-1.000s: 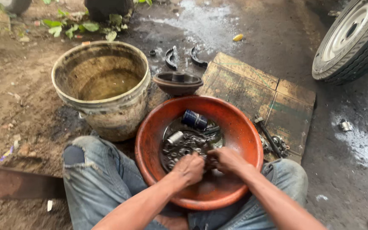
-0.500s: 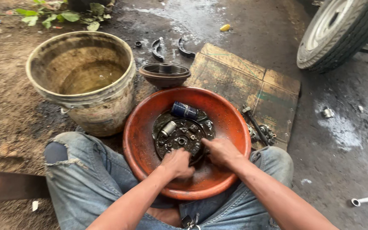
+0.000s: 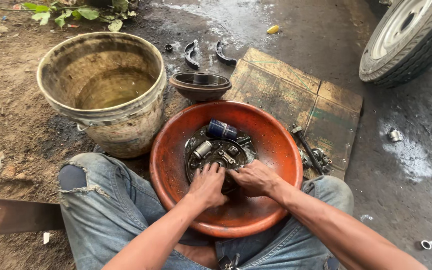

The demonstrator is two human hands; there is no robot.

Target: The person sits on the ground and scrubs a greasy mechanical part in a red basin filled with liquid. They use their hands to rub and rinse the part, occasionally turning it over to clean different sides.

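1. Off to the upper right of the round orange-red plastic basin (image 3: pixel 271 150): black rubber vehicle tyre on a pale rim (image 3: pixel 408 37), well apart.
2. Upper left of the basin, just beside its rim: grimy off-white plastic bucket (image 3: pixel 103 95) holding murky liquid.
3. Behind and right of the basin: flattened brown cardboard sheet (image 3: pixel 296 95) on the wet ground.
4. The basin itself: resting between the knees, against torn blue jeans (image 3: pixel 101 200).
5. Inside the basin, at the centre: round dark greasy metal brake plate (image 3: pixel 216 150), lying flat. Likely heavy, stiff and oil-slick; best gripped at the outer edge, not by the small fittings.
6. Just beyond the basin's far rim: dark round metal drum (image 3: pixel 200 85).
7. Near side of the plate: left hand (image 3: pixel 207 186) and right hand (image 3: pixel 253 178), close together, fingers pressed down onto the plate; whether clamped around a part cannot be told.
8. Far side of the plate: small blue cylindrical can (image 3: pixel 222 129), lying on its side.
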